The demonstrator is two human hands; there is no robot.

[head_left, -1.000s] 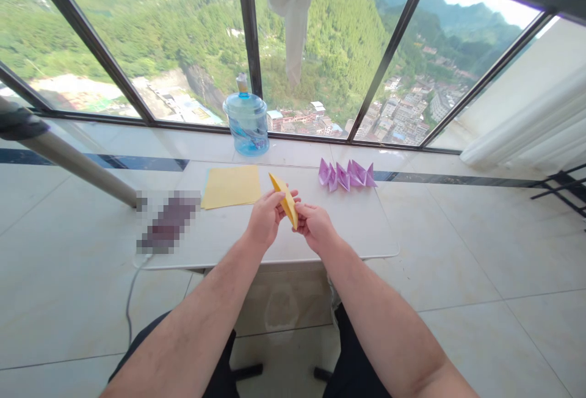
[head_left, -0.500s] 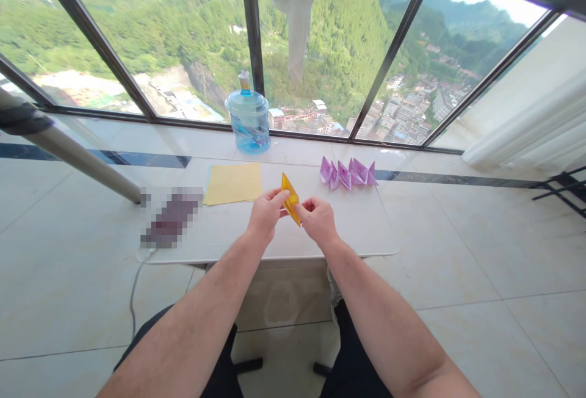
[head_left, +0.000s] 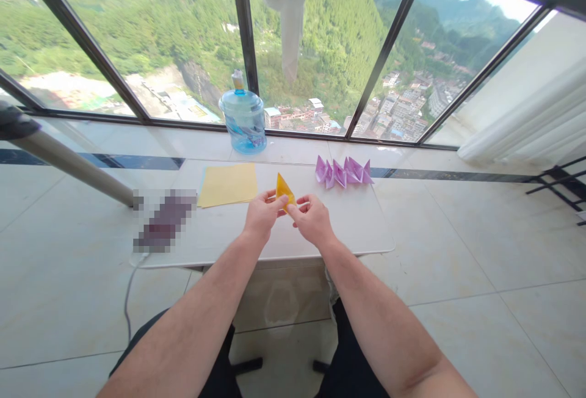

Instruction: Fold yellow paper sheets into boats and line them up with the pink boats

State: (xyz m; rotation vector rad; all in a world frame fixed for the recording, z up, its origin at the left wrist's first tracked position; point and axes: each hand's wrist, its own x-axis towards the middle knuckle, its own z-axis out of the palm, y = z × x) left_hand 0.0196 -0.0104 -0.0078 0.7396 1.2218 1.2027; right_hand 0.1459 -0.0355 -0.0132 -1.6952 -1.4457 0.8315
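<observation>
A small piece of folded yellow paper is held up over the white table, its pointed tip upward. My left hand grips its left side, thumb across the front. From the right, my right hand pinches its lower part between thumb and fingers. Both thumbs nearly meet on the paper, and the fingers behind it are partly hidden. Beyond my left hand lies a stack of flat yellow paper sheets. Several folded purple paper pieces stand in a row past my right hand.
The white table has a rounded front right corner. A pixelated dark object with a cable lies at its left end, near a slanted pole. A blue water jug stands behind, by the window.
The yellow folded paper has turned between my hands, from slanting down to the right to pointing upward. My right thumb has shifted lower along it. The view has shifted slightly.
</observation>
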